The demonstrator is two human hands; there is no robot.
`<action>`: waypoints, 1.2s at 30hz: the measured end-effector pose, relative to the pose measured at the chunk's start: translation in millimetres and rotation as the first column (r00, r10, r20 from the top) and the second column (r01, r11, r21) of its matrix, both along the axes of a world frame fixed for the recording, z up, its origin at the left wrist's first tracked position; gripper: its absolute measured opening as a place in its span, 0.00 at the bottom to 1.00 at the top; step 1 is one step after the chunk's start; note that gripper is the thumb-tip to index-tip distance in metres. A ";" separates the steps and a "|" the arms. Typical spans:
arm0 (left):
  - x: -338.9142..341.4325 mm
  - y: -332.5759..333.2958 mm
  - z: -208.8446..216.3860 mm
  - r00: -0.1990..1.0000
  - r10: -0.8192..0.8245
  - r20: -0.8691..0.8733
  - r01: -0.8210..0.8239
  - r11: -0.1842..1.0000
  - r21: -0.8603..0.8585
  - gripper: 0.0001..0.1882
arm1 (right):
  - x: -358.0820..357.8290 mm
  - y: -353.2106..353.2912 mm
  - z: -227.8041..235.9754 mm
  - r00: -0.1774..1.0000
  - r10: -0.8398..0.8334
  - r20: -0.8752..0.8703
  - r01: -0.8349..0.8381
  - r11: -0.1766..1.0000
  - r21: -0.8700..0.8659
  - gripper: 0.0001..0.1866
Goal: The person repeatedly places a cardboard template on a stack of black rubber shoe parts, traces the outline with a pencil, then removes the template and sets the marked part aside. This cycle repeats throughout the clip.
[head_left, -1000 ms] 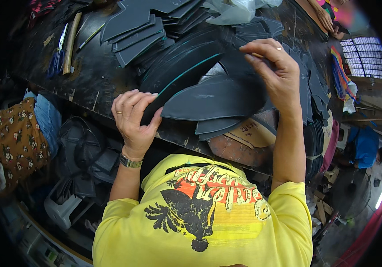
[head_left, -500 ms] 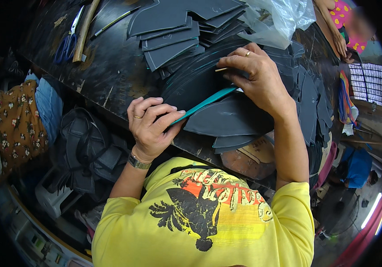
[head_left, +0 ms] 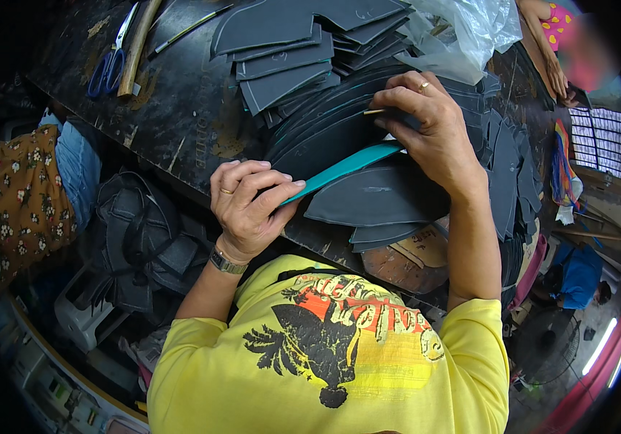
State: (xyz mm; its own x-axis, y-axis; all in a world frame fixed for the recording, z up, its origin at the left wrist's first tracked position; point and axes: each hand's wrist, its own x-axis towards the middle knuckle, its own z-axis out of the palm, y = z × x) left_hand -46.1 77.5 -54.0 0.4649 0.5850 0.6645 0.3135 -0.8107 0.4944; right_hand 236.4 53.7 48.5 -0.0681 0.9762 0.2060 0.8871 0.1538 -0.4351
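A teal-faced flat piece point(head_left: 350, 171), tilted on edge, stretches between my hands. My left hand point(head_left: 251, 204) pinches its near left end between thumb and fingers. At its far right end is my right hand point(head_left: 430, 130), fingers curled, with the pale tip of a thin stick point(head_left: 374, 112) poking out from them; the rest of the stick is hidden. Behind the teal piece, curved dark grey pieces point(head_left: 332, 141) stand fanned in overlapping rows, with thin lines along their edges. A leaf-shaped dark piece point(head_left: 379, 194) lies in front of it, over others.
Stacked angular grey pieces point(head_left: 274, 32) lie at the back beside a clear plastic bag point(head_left: 462, 32). Blue-handled scissors point(head_left: 111, 65), a wooden stick point(head_left: 137, 54) and a thin pen-like tool point(head_left: 189, 30) rest at the far left. Another person's arm point(head_left: 547, 50) shows at the far right.
My right hand has shifted slightly right, still with the thin stick. The teal piece has turned a little, showing more of its face. My left hand keeps its hold.
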 end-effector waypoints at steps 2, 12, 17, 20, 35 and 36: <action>-0.5 0.1 -0.8 1.000 -0.002 0.008 0.002 1.000 0.012 0.22 | -0.1 0.2 -0.6 1.000 0.008 0.001 -0.008 1.000 0.021 0.13; -3.1 -1.9 -6.8 1.000 0.012 0.021 -0.012 1.000 -0.008 0.22 | 4.6 -1.2 5.3 0.992 0.098 -0.074 -0.101 0.994 -0.040 0.10; -1.0 -1.4 -5.5 1.000 0.015 0.020 -0.014 1.000 -0.018 0.20 | 8.8 -6.8 16.3 0.992 0.105 -0.072 -0.101 0.993 0.060 0.09; -1.4 -1.3 -3.1 1.000 0.017 0.018 -0.016 0.999 -0.035 0.19 | 19.7 -25.0 38.6 0.939 -0.035 -0.343 0.086 0.987 0.133 0.10; -3.1 -1.7 -4.2 1.000 -0.005 0.022 0.006 1.000 -0.022 0.21 | 16.5 -40.0 25.1 0.994 -0.102 -0.046 0.101 0.995 -0.024 0.13; -3.3 -1.5 -4.4 1.000 -0.008 0.028 0.009 1.000 -0.022 0.21 | 10.5 -32.7 21.0 0.999 -0.038 0.019 0.039 0.999 -0.034 0.14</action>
State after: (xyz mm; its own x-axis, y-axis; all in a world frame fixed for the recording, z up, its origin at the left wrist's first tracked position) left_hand -49.4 76.0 -58.4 0.4516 0.5957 0.6642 0.2928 -0.8022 0.5204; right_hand 246.9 21.0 69.4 -0.0337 0.9846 0.1716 0.8998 0.1046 -0.4235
